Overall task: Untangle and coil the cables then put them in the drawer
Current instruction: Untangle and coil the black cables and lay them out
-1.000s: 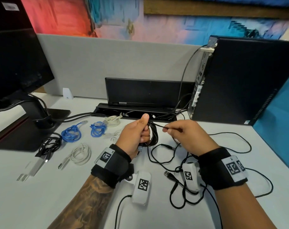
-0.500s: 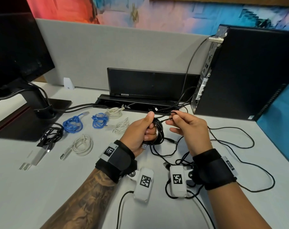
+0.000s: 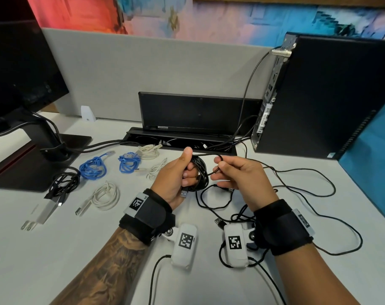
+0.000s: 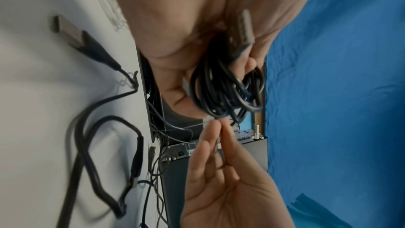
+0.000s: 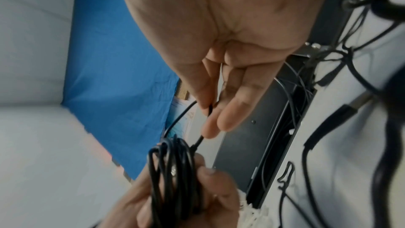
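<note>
So the black cable is about half wound: a bundle of loops sits in the person's left hand, held up above the desk roughly in the middle, in front of the cable tray. That hand is closed around the loops, thumb sticking up on top, and a USB plug pokes out the bottom of the fist. From the left wrist view you can see the loops hanging out past the fingers, with the plug tucked against the palm.

The right hand is just beside it, pinching a single strand of the same cable between thumb and forefinger, other fingers loosely spread out. The right wrist view shows that pinch pretty clearly, thin black strand running from the fingertips down to the coil. The rest of the black cable trails loose across the desk to the right and back toward the person in a messy tangle.

Off to the left on the desk: two blue cables bunched up, a coiled white cable, a smaller white one, another white one by the tray, and a black bundle next to the monitor stand. A black computer tower stands at the right, a grey divider behind everything.
</note>
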Demonstrator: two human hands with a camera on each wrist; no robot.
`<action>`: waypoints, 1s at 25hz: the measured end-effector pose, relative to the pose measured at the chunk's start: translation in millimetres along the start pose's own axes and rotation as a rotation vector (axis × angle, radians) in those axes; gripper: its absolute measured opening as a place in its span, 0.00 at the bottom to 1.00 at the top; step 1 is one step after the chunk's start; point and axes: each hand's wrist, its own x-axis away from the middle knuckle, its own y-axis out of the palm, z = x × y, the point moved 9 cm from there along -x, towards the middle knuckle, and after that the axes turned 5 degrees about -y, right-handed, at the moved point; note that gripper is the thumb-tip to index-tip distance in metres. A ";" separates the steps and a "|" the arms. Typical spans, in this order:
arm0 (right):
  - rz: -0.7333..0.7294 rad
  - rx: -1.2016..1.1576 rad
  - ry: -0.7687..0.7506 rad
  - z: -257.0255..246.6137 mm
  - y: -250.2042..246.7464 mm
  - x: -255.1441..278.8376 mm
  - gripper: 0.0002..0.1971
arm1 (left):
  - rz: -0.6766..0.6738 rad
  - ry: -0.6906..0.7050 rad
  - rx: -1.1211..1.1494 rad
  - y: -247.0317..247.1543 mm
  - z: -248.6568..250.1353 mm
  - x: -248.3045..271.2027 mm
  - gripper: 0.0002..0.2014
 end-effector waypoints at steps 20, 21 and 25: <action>-0.137 0.266 -0.272 -33.9 23.7 13.5 0.23 | 0.092 0.233 -0.218 19.5 16.8 16.6 0.22; -0.184 0.272 -0.252 -33.1 27.5 14.8 0.27 | 0.091 0.234 -0.202 19.7 15.6 16.2 0.23; -0.144 0.299 -0.239 -33.2 27.0 16.4 0.26 | 0.020 0.216 -0.143 28.5 8.9 15.3 0.22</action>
